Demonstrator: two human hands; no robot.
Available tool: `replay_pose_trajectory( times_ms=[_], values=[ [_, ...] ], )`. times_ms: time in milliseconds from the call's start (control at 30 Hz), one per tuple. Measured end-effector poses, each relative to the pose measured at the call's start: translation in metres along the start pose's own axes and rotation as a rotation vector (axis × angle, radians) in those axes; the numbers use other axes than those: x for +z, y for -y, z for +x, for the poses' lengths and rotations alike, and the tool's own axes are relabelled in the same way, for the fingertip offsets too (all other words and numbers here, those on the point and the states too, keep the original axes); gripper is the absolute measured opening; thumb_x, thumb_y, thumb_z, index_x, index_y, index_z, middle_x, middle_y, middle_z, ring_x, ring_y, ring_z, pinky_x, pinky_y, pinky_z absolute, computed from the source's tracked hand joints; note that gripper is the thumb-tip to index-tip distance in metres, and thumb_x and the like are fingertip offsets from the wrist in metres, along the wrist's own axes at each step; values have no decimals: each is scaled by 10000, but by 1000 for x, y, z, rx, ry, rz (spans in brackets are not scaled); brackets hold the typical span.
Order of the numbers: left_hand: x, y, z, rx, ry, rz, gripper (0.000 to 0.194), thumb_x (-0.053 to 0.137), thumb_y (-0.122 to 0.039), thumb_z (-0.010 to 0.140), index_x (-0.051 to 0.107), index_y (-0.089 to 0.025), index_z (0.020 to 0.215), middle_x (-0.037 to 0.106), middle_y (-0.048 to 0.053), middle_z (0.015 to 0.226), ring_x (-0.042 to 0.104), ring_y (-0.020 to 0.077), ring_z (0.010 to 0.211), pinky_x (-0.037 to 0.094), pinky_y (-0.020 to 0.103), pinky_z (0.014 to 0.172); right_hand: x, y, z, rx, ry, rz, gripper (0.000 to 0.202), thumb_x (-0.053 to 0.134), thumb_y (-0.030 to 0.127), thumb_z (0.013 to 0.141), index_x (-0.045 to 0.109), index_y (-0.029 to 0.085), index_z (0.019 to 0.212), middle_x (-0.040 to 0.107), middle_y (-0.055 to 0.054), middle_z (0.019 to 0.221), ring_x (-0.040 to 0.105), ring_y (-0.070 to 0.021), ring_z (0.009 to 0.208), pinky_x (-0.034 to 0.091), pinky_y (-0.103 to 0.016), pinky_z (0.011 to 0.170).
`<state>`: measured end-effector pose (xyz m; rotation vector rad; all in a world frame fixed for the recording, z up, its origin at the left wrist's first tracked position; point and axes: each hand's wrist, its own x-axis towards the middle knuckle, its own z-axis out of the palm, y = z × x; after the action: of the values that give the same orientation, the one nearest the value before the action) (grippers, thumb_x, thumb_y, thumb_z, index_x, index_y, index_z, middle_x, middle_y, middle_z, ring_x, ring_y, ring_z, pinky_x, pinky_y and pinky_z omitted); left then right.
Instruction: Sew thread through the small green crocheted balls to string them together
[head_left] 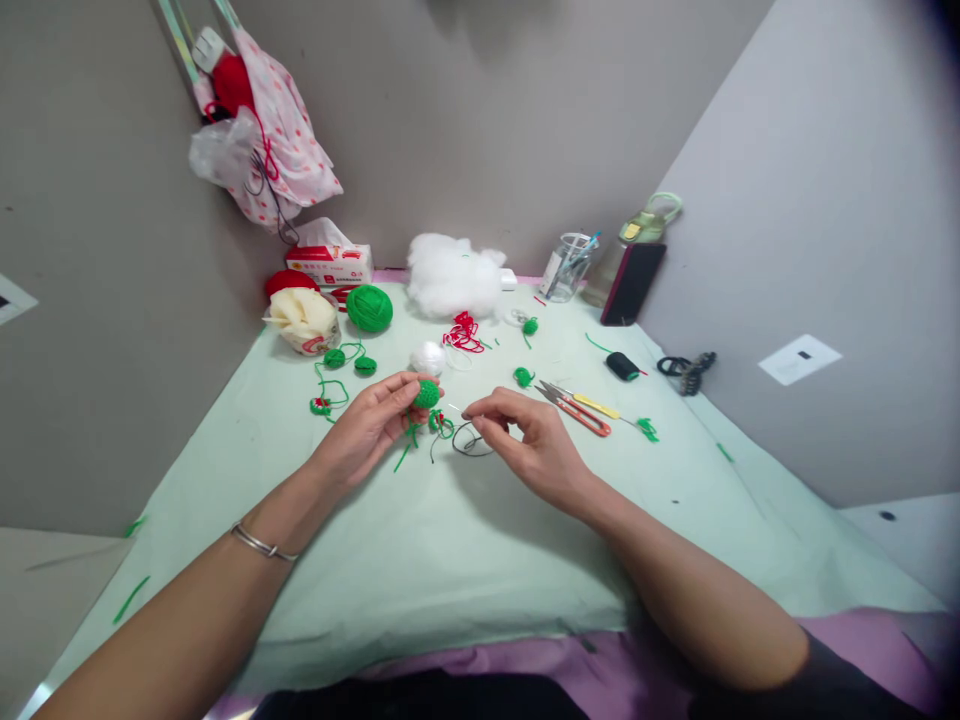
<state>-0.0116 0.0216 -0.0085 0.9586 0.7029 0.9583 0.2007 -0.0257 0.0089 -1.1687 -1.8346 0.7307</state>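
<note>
Cloth [289, 120] with reddish dots hangs against the wall at far left, above a tissue box [330, 266] and a ball of green yarn [370, 309]. Nearer, two small green pieces [365, 367] lie on the pale table cover [420, 570] among loose strands.

The left hand [379, 425] is curled closed, thumb and fingers gripping a rounded green crocheted piece [427, 394] out in front of the person, near the middle of the table. A white ball [428, 357] sits just beyond it. Next comes a thin, pale needle [454, 407], apart from the piece, its tip too small to make out. The right hand [536, 440] appears to pinch it between thumb and forefinger, other fingers loosely bent; dark thread [471, 453] loops beside those fingertips.

The step in hand looks like stitching on the crocheted piece, between passes of the needle. A further stitch would call for a steady left grip, an exact entry point and the thread kept free of its loops.

Farther right lie red-handled snips [594, 420], a yellow-handled tool [598, 405] and a dark spool [622, 366].
</note>
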Motion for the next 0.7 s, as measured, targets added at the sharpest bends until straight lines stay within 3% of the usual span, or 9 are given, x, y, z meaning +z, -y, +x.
replay_pose_trajectory(
  times_ms=[233,467,633,700],
  values=[
    [3,3,-1,-24,19,47,262,745,-356,881,754,-165,1060,681,44,937,593,132,804,470,242,775,1,-2,-1,-4,15,-6,154,579,185,922,733,188,931,641,-19,768,543,-124,661,416,-258,617],
    [5,10,-1,40,2,240,296,818,-359,801,727,-209,1040,682,10,914,585,138,795,430,263,752,8,-4,-1,46,38,-28,142,564,178,916,704,169,904,659,-24,791,559,-124,672,405,-254,613],
    [7,13,-2,71,54,370,314,791,-408,818,687,-206,1036,627,-12,807,514,126,683,385,258,648,10,-8,3,172,83,147,132,589,254,911,667,167,851,636,-2,723,521,-116,640,390,-252,606],
    [7,10,-3,99,71,454,284,726,-469,864,680,-200,945,566,-21,707,440,123,604,333,263,581,8,-9,6,207,88,252,164,613,313,905,662,166,849,596,12,683,483,-110,613,367,-248,580]
  ],
)
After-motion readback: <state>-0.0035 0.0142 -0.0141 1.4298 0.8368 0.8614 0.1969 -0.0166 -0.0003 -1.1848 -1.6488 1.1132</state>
